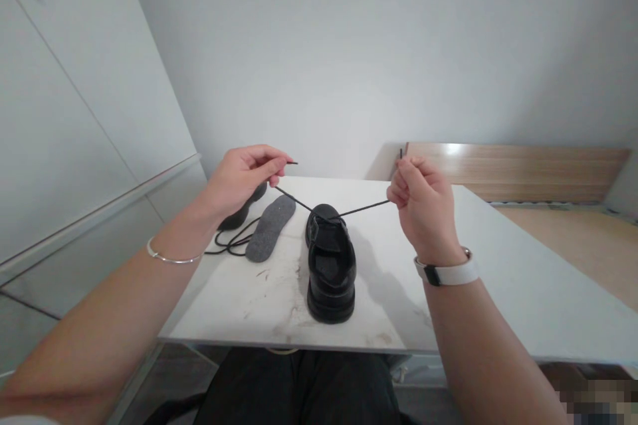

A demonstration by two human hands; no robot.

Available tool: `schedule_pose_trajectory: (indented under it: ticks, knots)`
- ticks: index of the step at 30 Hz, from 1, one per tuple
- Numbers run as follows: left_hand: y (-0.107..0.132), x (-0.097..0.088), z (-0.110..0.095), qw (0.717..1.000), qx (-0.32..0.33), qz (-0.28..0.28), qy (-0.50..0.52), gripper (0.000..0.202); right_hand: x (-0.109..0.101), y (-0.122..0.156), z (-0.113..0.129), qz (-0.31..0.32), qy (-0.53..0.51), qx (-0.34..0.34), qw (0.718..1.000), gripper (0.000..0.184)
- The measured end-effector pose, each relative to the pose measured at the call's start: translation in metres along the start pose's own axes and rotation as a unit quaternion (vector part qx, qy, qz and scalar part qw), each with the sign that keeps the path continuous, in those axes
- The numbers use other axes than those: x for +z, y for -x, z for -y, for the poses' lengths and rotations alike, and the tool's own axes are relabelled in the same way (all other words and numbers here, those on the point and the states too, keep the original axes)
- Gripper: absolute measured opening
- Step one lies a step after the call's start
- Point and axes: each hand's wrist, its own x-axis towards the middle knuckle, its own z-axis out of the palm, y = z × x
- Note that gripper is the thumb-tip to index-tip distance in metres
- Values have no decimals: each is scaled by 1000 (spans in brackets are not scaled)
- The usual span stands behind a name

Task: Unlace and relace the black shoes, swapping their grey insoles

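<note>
Holding a lace taut above a shoe, pinched near one tip in the left hand and gripped near the other in the right hand; upright on a white table, right of a grey insole and loose cord.

You are looking at a plain black shoe, and its lace is matching it in solid black. An insole is showing mottled grey, while a loose cord is appearing black. The table is showing white, marked with brown smudges. You are wearing a silver bracelet, a white wristband with a black patch and black trousers. A light brown board is displaying horizontal wood grain.
</note>
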Motion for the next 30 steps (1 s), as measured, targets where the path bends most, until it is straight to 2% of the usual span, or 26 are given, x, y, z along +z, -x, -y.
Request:
schedule_pose_trajectory:
  ticks: [4, 6, 8, 10, 12, 15, 17, 20, 22, 25, 30]
  knots:
    - [12, -38, 44, 991, -73, -90, 71, 21, -48, 5, -17, -111, 26, -23, 993, 25]
    - [17, -47, 60, 983, -89, -123, 106, 26, -66, 9, -27, -150, 28, -29, 988, 26]
    - [22, -48, 68, 982, -92, -135, 90, 29, -78, 14, -36, -162, 53, -29, 985, 24]
    - [27, -41, 68, 986, -87, -132, 46, 29, -81, 21, -42, -122, 127, -19, 984, 22]
    - [32, -30, 61, 992, -74, -97, -23, 27, -79, 28, -45, -31, 228, -4, 973, 21]
    - [40, -8, 49, 990, -52, 1, -127, 24, -71, 37, -47, 105, 352, 14, 930, 19]
    - [46, 7, 47, 981, -41, 67, -175, 26, -66, 41, -48, 150, 394, 12, 907, 18]
    - [52, 25, 52, 969, -27, 140, -200, 27, -59, 45, -52, 179, 409, -1, 895, 15]
    - [55, 33, 55, 965, -19, 165, -205, 24, -55, 47, -57, 195, 414, -6, 889, 14]
    - [58, 40, 55, 964, -18, 167, -206, 20, -49, 50, -64, 215, 415, -4, 884, 13]
    - [59, 39, 52, 961, -14, 171, -217, 19, -44, 52, -67, 206, 401, 4, 893, 14]
